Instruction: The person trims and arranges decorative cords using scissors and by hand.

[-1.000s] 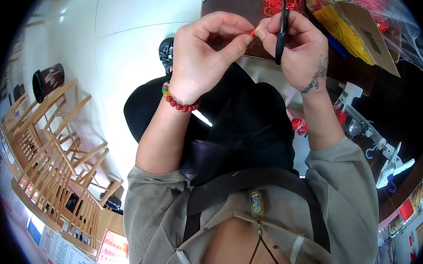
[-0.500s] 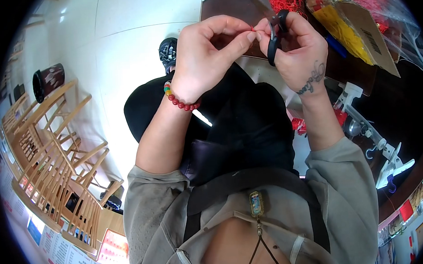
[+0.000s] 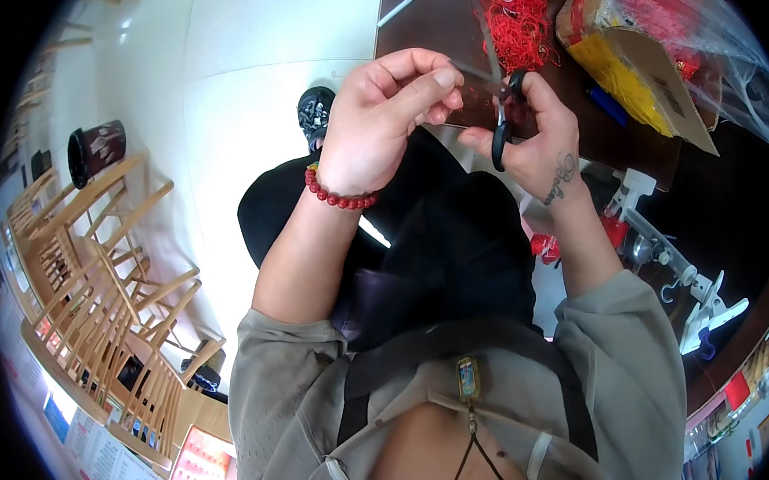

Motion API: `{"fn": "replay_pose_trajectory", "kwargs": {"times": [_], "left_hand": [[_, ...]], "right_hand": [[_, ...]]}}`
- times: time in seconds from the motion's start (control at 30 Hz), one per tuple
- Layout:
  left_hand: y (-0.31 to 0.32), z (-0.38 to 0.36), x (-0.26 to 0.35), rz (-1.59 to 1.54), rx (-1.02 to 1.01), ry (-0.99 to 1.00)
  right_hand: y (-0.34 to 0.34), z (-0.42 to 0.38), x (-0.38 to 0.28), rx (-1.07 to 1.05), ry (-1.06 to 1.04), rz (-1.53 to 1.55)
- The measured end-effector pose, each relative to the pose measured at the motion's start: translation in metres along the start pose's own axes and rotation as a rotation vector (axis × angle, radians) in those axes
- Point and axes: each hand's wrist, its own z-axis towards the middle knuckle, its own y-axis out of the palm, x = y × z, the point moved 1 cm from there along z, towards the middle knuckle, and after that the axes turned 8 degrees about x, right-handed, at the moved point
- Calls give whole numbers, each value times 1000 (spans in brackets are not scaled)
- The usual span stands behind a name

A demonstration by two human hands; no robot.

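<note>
My left hand (image 3: 385, 112) is in a pinch, thumb pressed to the index finger, over the dark table's edge. Whatever lies between those fingertips is too small to make out. In my right hand (image 3: 543, 129) is a pair of scissors (image 3: 500, 136) with black handles, its blades pointing away from me toward a pile of red cord (image 3: 516, 16). A gap separates the two hands. Small red scraps show on the table (image 3: 425, 39) between them.
A white-handled hook tool (image 3: 405, 5) lies near the table's far left corner. At the right are an open cardboard box (image 3: 657, 82) in clear plastic, a blue pen (image 3: 607, 106) and a white clamp stand (image 3: 667, 249). Wooden chairs (image 3: 123, 291) and a dark bin (image 3: 96, 152) stand left.
My hands have moved apart from touching fingertips. The scissors have swung round from across my right palm to point away from me. A bit of red at the fingertips no longer shows.
</note>
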Motion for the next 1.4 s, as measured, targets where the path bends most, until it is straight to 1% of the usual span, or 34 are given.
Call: {"fn": "replay_pose_trajectory", "kwargs": {"times": [0.2,0.3,0.4,0.5,0.6,0.7,0.8,0.9,1.1,1.2,1.3,1.4], "left_hand": [[3,-1,-1,-52,-55,76],[5,-2,-3,-56,-41,124],[0,0,-4,-34,-90,149],[2,-2,-2,-2,-46,134],[1,-1,-4,44,-8,171],[1,0,-4,63,-3,170],[3,-2,-2,72,-10,157],[1,1,-5,23,-47,172],[3,0,-4,-25,-50,156],[4,-1,-5,-36,-35,159],[2,0,-5,-89,-72,130],[2,0,-5,-55,-67,142]], "right_hand": [[-1,2,0,38,-115,-140],[-4,4,-1,48,-170,-209],[-5,6,-4,68,-211,-172],[-6,6,-1,82,-229,-226],[-6,6,1,78,-253,-232],[-6,6,1,78,-252,-225],[-5,6,0,95,-208,-192],[-7,8,-3,83,-274,-229],[-6,9,-3,81,-267,-236],[-7,11,-3,82,-303,-224],[-10,12,-8,61,-337,-272],[-11,13,-9,54,-336,-265]]}}
